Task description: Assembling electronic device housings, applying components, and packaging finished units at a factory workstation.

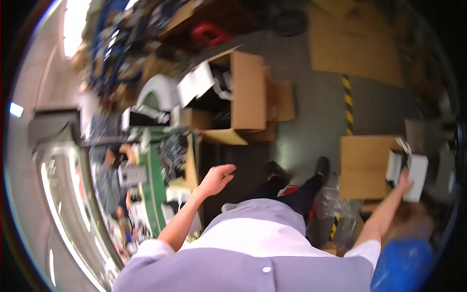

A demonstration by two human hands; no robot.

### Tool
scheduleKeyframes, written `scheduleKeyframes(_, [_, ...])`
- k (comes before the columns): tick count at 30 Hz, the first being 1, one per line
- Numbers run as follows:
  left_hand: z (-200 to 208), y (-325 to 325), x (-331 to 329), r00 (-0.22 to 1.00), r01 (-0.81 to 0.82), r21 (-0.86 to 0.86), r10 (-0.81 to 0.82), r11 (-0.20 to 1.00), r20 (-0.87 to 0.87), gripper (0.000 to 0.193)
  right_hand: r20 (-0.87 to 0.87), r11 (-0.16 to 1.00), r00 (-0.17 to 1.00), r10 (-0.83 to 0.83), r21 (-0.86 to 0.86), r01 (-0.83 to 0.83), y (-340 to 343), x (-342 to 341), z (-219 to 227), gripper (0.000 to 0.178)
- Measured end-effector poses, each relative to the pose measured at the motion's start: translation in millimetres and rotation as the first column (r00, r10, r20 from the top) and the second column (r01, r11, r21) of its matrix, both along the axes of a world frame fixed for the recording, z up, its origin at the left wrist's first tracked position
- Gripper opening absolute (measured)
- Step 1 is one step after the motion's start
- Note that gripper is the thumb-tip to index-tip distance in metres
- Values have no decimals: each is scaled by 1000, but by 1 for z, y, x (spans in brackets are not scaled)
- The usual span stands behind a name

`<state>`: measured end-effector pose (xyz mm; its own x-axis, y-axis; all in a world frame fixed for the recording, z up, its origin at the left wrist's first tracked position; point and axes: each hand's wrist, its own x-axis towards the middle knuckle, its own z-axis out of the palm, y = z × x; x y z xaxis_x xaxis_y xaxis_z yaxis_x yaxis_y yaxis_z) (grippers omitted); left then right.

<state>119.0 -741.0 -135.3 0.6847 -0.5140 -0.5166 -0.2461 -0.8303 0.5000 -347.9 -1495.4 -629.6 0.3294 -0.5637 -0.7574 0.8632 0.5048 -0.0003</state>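
Note:
At the right, my right hand (404,182) grips a small white box (416,179) by its near part. The box seems to have a dark inside, and a pale cord or strip (404,145) sticks up from it. It is beside a brown cardboard carton (366,168), overlapping its right edge. My left hand (218,180) hangs in the air in front of my body, fingers loosely stretched and holding nothing. Closest to it is the green-topped workbench (154,187) on the left. Motion blur hides fine detail around both hands.
A large open carton (248,90) with white flaps and dark contents stands ahead. Flat cardboard (357,44) lies far right, near yellow-black floor tape (347,104). Clear plastic (340,207) lies by my feet. A blue bag-like thing (404,265) is at lower right.

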Motion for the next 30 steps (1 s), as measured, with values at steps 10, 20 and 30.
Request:
scheduleKeyframes(10, [6, 30, -30, 975, -185, 171, 203, 968, -94, 33, -267, 970, 940, -214, -171, 172, 40, 47, 0, 50])
scheduleKeyframes(20, [-27, 104, -40, 956, -291, 7, 291, 957, -47, 33, -330, 973, 944, -9, -222, -69, 70, 165, 183, 53])
scheduleKeyframes(30, [-48, 227, -60, 868, -497, -129, 486, 858, -105, 34, -462, 553, 833, 305, -626, -550, 282, 427, 475, 41])
